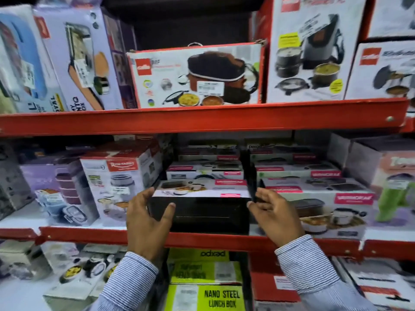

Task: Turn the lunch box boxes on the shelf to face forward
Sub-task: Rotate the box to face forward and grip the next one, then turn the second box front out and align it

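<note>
Red shop shelf [202, 240], middle tier, crowded with cartons [332, 212]. One box [208, 212], black side facing near, clasped at its ends by left hand [146, 221] and right hand [276, 216].

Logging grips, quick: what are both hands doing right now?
Left hand: grips the black-fronted box at its left end.
Right hand: at its right end; grip cannot be told.

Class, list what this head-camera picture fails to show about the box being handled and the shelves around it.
All in the head view:
- Black box: its facing side is dark, no print legible.
- Right hand: grip unclear, fingers blur against the dark divider.
- Stacked boxes behind: labels blurred.
- Price sticker, upper shelf: too small to read.
- Blue box: cut off by the left edge.
</note>
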Action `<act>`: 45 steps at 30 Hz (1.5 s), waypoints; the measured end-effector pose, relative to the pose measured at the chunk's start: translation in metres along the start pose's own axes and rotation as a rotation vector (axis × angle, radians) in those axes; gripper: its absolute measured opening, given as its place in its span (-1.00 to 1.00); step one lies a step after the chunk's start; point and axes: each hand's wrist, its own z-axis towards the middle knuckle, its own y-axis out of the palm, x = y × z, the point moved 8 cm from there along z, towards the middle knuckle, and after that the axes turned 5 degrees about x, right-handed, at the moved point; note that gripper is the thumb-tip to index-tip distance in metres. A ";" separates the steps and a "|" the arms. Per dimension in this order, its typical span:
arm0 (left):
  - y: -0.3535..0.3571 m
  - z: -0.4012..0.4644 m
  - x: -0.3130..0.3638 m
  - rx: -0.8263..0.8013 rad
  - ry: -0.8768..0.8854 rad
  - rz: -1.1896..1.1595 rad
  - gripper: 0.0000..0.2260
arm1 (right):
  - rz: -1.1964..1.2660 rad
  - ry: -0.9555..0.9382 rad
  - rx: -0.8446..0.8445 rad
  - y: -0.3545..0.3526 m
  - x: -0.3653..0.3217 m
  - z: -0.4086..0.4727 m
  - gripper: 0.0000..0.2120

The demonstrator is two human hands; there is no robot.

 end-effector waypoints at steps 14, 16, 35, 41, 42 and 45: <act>0.018 0.040 -0.036 -0.416 -0.240 -0.387 -0.29 | 0.101 0.248 0.104 0.007 -0.017 -0.011 -0.63; 0.007 0.041 -0.027 -0.406 -0.261 -0.497 -0.42 | 0.148 0.231 0.152 -0.002 -0.025 -0.014 -0.71; 0.029 0.038 -0.058 -0.327 -0.123 -0.355 -0.50 | -0.017 0.202 0.200 0.003 0.007 -0.010 -0.65; 0.040 0.026 -0.073 -0.273 -0.212 -0.332 -0.56 | -0.128 0.255 0.147 0.022 0.032 -0.013 -0.66; 0.042 0.025 -0.076 -0.271 -0.224 -0.332 -0.56 | -0.149 0.260 0.141 0.024 0.034 -0.014 -0.66; 0.045 0.022 -0.082 -0.270 -0.242 -0.314 -0.59 | -0.182 0.252 0.131 0.029 0.039 -0.016 -0.65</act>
